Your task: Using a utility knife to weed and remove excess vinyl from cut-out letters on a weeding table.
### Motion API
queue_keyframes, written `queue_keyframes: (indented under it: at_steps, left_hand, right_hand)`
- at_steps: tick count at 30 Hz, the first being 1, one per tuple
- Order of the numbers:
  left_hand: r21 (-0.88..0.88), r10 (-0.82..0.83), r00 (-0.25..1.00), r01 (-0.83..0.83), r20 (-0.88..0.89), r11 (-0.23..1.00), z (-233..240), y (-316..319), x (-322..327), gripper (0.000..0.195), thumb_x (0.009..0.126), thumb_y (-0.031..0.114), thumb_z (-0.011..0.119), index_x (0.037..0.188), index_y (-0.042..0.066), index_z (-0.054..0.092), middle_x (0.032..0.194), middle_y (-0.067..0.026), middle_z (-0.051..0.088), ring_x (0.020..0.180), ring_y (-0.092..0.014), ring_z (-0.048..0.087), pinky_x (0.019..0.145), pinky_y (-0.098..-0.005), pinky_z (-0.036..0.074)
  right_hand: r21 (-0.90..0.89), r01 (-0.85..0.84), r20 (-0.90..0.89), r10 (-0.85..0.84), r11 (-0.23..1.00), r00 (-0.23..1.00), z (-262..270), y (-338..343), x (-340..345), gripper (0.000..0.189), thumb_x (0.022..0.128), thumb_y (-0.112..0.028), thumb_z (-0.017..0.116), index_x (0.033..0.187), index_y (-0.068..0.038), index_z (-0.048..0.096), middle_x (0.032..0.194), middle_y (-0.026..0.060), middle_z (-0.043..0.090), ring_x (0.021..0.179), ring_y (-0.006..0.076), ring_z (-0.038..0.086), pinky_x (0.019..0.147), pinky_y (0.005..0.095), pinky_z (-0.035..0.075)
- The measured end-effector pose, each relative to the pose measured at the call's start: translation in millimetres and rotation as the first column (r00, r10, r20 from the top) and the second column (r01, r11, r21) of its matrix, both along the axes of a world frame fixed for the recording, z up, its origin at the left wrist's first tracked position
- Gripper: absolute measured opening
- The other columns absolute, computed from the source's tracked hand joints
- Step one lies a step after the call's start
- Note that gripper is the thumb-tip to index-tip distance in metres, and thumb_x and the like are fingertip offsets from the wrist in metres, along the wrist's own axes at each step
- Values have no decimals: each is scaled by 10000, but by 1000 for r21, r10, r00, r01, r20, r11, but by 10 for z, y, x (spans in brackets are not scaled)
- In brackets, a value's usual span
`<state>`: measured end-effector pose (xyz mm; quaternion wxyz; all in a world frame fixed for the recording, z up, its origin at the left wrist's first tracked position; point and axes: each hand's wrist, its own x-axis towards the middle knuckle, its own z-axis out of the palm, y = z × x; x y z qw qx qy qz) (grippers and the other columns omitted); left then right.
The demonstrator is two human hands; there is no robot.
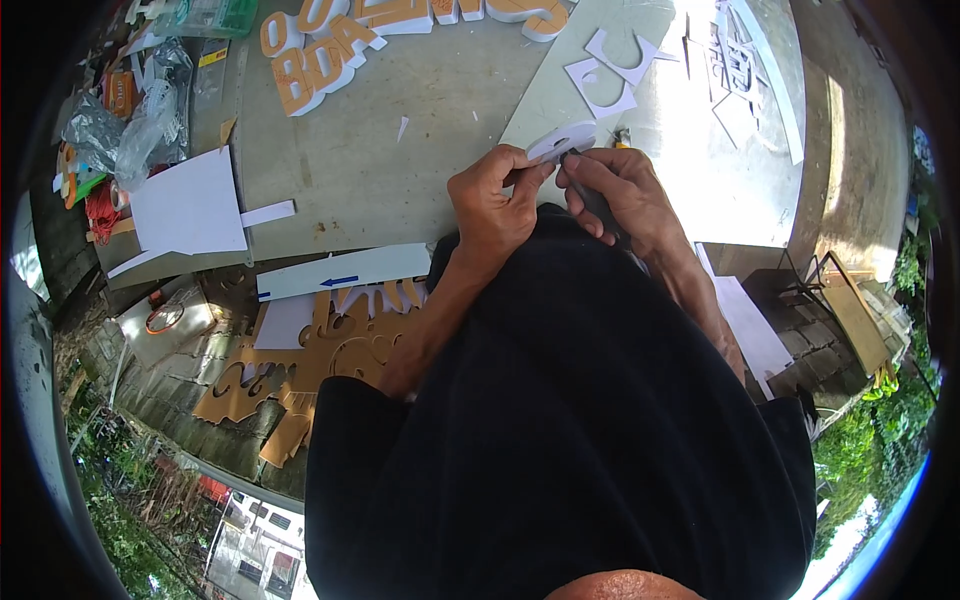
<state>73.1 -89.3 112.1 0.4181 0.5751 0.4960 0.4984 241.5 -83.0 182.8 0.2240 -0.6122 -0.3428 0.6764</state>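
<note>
My left hand (499, 196) pinches the near left edge of a round white sheet piece (576, 136) with a small dark hole in it. In my right hand (626, 191) is a dark, slim hand tool (592, 196), whose tip meets the near edge of the round piece; its exact kind cannot be told. The piece is held tilted above the work table (375, 172). Just beyond lie white offcuts with curved cut-outs (600, 86). A small tool with yellow and black parts (622, 138) shows behind my right fingers.
Thick brown-faced cut-out letters (315, 71) stand at the table's far side. Plastic bags (146, 124) and a white sheet (191, 199) lie at the left. Thin cut strips (739, 90) are at the right. Brown cut sheets (337, 341) lie below the table's near edge.
</note>
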Motion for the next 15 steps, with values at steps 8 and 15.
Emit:
queue_keyframes:
  at_steps: [8, 15]
  left_hand:
    - [90, -13, 999, 18, -49, 996, -11, 81, 3, 134, 833, -82, 761, 842, -18, 643, 776, -117, 716, 693, -152, 699, 601, -281, 535]
    - [98, 24, 998, -19, -50, 995, 96, 89, 23, 102, 848, -74, 752, 860, -6, 676, 783, -102, 726, 699, -152, 707, 621, -290, 548]
  right_hand:
    - [-50, 91, -66, -94, 995, 993, -180, -81, -65, 278, 1011, -235, 585, 901, 12, 652, 691, 64, 627, 460, 116, 533, 363, 260, 368]
    - [-297, 304, -427, -411, 905, 806, -40, -53, 5, 277, 1026, -263, 589, 951, -2, 641, 678, 64, 609, 436, 121, 521, 344, 246, 381]
